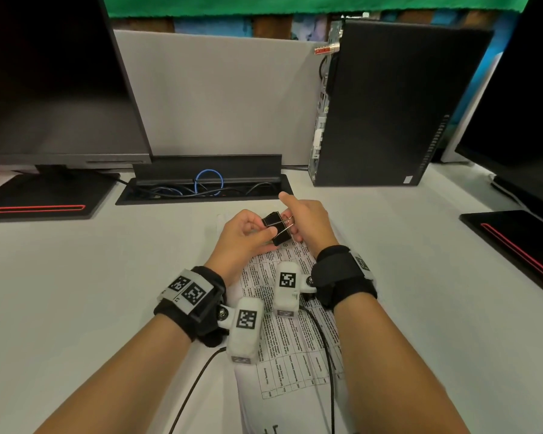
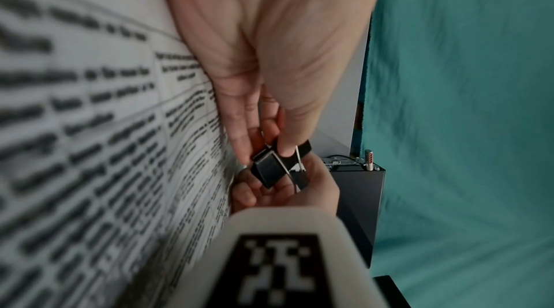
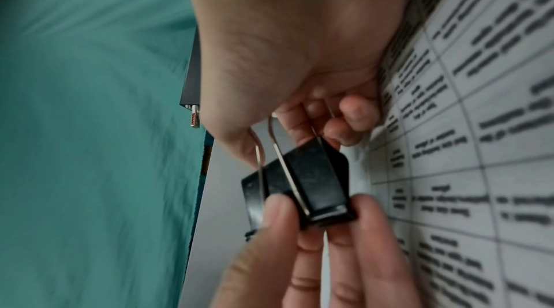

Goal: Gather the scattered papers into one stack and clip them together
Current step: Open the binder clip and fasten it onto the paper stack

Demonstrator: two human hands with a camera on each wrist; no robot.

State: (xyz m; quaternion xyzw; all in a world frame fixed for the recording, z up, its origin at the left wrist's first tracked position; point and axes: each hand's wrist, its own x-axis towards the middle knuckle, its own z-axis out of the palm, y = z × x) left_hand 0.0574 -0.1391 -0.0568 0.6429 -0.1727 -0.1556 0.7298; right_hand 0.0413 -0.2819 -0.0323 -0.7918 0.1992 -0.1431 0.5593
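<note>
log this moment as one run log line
phase: readying clip | left hand: pinches binder clip body | right hand: holds its wire handles | papers: stacked on desk under wrists, unclipped

Printed text on the papers [image 1: 290, 346] too blurred to read; sheets' near end cut off.

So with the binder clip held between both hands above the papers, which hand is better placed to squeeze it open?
Right. The right hand has its fingers at the wire handles of the binder clip, the levers that open it. The left hand pinches only the black body, steadying it above the papers.
</note>
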